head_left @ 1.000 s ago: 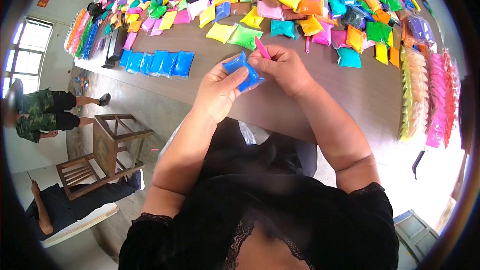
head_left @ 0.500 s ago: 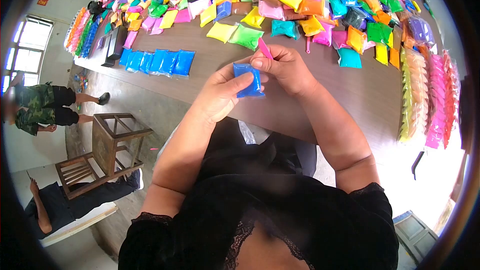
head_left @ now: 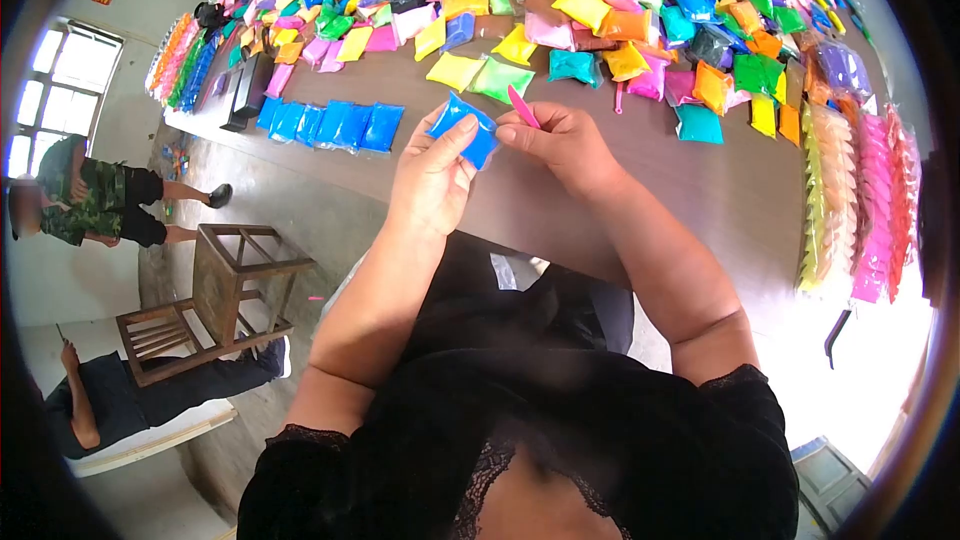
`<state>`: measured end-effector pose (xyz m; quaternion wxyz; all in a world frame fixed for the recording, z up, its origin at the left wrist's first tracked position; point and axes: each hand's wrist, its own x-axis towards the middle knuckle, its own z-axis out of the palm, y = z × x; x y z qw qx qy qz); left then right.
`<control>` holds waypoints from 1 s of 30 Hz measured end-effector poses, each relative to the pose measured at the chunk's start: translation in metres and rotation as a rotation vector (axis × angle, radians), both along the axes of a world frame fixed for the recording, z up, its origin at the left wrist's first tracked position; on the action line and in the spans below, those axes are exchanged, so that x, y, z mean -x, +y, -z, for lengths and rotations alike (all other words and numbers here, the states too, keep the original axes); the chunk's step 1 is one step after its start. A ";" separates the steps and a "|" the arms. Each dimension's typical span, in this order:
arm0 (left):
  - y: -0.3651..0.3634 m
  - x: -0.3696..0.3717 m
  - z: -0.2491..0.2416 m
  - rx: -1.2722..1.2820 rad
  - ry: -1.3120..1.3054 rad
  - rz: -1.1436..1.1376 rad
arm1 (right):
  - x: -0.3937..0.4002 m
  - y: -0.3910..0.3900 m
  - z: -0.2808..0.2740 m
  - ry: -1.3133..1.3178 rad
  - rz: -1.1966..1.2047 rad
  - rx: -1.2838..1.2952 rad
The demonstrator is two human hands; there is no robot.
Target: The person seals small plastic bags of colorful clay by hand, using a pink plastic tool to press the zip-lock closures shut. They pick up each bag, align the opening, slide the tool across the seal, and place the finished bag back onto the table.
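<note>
My left hand (head_left: 436, 172) pinches a blue packet (head_left: 466, 127) between thumb and fingers, above the table's near edge. Close by on its right, my right hand (head_left: 556, 143) is closed on a pink tool (head_left: 522, 106) whose flat end points up. The fingertips of my right hand are near the packet's right edge; whether they touch it I cannot tell. Behind the hands lie a yellow packet (head_left: 454, 71) and a light green packet (head_left: 500, 80). To the left, several blue packets (head_left: 343, 126) lie in an overlapping row on the table.
A heap of coloured packets (head_left: 585, 2) covers the table's (head_left: 700, 190) far side. Strips of packets (head_left: 830, 190) lie at the right. A black box (head_left: 253, 88) stands left. A wooden chair (head_left: 217, 290) and two people (head_left: 95, 195) are beyond the table's left side.
My left hand has lifted the blue packet up and left, turning it to a tilt. My right hand, still holding the pink tool, has shifted slightly left and down.
</note>
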<state>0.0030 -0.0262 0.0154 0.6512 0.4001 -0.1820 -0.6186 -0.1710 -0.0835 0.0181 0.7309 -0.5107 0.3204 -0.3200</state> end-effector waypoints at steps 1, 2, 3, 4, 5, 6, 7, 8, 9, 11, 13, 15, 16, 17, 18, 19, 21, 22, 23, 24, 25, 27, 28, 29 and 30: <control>0.000 0.002 0.000 -0.011 0.016 -0.011 | 0.000 0.000 0.003 -0.001 0.005 -0.003; 0.000 0.002 0.002 -0.014 0.015 -0.006 | -0.002 -0.001 0.009 -0.007 0.040 0.028; 0.000 0.002 0.004 0.015 0.006 0.005 | -0.003 -0.002 0.013 -0.012 0.075 0.058; -0.001 0.003 0.005 0.043 -0.003 0.015 | -0.003 -0.003 0.017 -0.013 0.080 0.054; 0.000 0.005 0.004 0.041 -0.003 0.018 | -0.003 -0.004 0.018 -0.042 0.088 0.070; 0.000 0.009 0.001 0.040 -0.012 0.004 | -0.004 -0.004 0.020 -0.072 0.095 0.087; 0.000 0.010 -0.001 0.038 -0.022 -0.012 | -0.004 -0.005 0.020 -0.073 0.096 0.086; 0.000 0.009 0.000 0.037 -0.023 -0.011 | -0.004 -0.005 0.020 -0.069 0.116 0.082; -0.001 0.006 0.001 0.003 -0.012 0.056 | -0.005 -0.005 0.019 -0.065 0.135 0.078; -0.002 0.003 0.001 -0.032 0.002 0.121 | -0.003 -0.008 0.019 -0.032 0.112 -0.009; -0.004 0.002 0.001 -0.032 -0.017 0.057 | -0.002 -0.009 0.017 0.005 0.093 -0.096; -0.007 0.001 0.004 -0.031 -0.007 0.036 | -0.002 -0.007 0.014 0.046 0.018 -0.149; -0.008 0.000 0.005 -0.026 -0.001 0.016 | -0.003 -0.005 0.014 0.048 0.017 -0.152; -0.007 0.001 0.005 -0.028 0.000 0.016 | -0.004 -0.003 0.014 0.101 -0.020 -0.094; -0.007 0.004 0.005 -0.030 0.002 0.031 | -0.005 -0.001 0.014 0.154 -0.057 -0.036; -0.007 0.008 0.005 -0.032 0.004 0.047 | -0.005 0.000 0.015 0.156 -0.056 -0.037; -0.007 0.013 0.005 -0.025 0.012 0.029 | -0.005 0.000 0.017 0.141 -0.070 0.035; -0.007 0.016 0.005 -0.018 0.017 0.010 | -0.006 0.000 0.018 0.142 -0.069 0.035; -0.007 0.018 0.004 -0.019 0.017 0.012 | -0.006 0.000 0.020 0.111 -0.035 0.025; -0.008 0.019 0.004 -0.006 0.016 -0.005 | -0.007 0.000 0.021 0.080 -0.001 0.016; -0.009 0.021 0.003 0.008 0.015 -0.022 | -0.006 0.000 0.020 0.080 0.000 0.015; -0.009 0.025 0.000 -0.002 0.018 -0.034 | -0.005 -0.001 0.018 0.034 0.007 0.018; -0.009 0.026 -0.002 -0.012 0.022 -0.047 | -0.004 -0.003 0.019 0.034 0.009 0.018; -0.010 0.026 -0.002 -0.012 0.023 -0.047 | -0.003 -0.004 0.019 0.072 -0.008 0.027; -0.011 0.024 -0.002 -0.020 0.034 -0.055 | -0.001 -0.006 0.020 0.111 -0.024 0.037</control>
